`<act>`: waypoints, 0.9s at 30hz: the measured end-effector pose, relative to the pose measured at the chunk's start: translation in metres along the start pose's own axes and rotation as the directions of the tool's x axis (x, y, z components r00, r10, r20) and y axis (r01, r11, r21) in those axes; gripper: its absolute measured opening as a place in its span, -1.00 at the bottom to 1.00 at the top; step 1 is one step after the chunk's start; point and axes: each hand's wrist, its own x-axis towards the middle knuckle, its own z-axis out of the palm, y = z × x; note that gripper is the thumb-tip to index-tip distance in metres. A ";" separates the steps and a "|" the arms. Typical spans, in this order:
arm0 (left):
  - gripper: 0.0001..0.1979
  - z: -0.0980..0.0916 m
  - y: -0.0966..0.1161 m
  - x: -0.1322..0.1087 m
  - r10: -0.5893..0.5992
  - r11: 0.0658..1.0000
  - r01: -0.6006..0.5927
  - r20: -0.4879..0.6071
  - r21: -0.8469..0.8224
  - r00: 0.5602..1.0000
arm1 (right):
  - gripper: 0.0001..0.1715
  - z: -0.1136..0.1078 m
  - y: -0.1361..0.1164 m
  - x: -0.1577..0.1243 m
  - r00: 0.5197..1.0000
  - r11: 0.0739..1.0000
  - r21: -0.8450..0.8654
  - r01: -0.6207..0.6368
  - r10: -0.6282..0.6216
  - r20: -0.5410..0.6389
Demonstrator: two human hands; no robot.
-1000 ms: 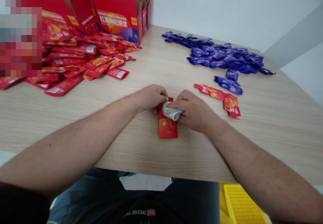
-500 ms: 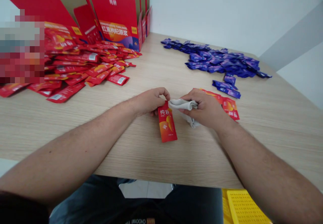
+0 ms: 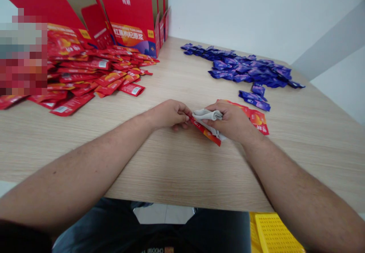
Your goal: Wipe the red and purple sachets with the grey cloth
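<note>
Pinched at its upper end by my left hand (image 3: 173, 116) is a red and orange pouch (image 3: 209, 133), tilted so that it points down to the right. My right hand (image 3: 232, 121) grips a folded pale grey cloth (image 3: 208, 115), and the cloth lies against the pouch. Part of the pouch is hidden behind the cloth. Just beyond my right hand, a few red pouches (image 3: 258, 120) rest flat on the table, partly covered by the hand.
A heap of red pouches (image 3: 94, 74) covers the left side of the table (image 3: 159, 169), before upright red cartons (image 3: 125, 13). Blue-purple sachets (image 3: 251, 68) are piled at the back right. A yellow perforated basket (image 3: 278, 232) stands below the front edge. A pixelated patch hides the far left.
The pouch in my left hand has turned from hanging nearly straight, face toward me, to slanting down rightward against the cloth. My right hand has barely moved.
</note>
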 end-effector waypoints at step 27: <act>-0.89 0.007 -0.001 0.005 -0.037 0.917 -0.031 -0.163 -0.397 0.986 | -0.80 0.004 -0.014 -0.011 0.954 0.956 -0.119 0.268 -0.281 -0.110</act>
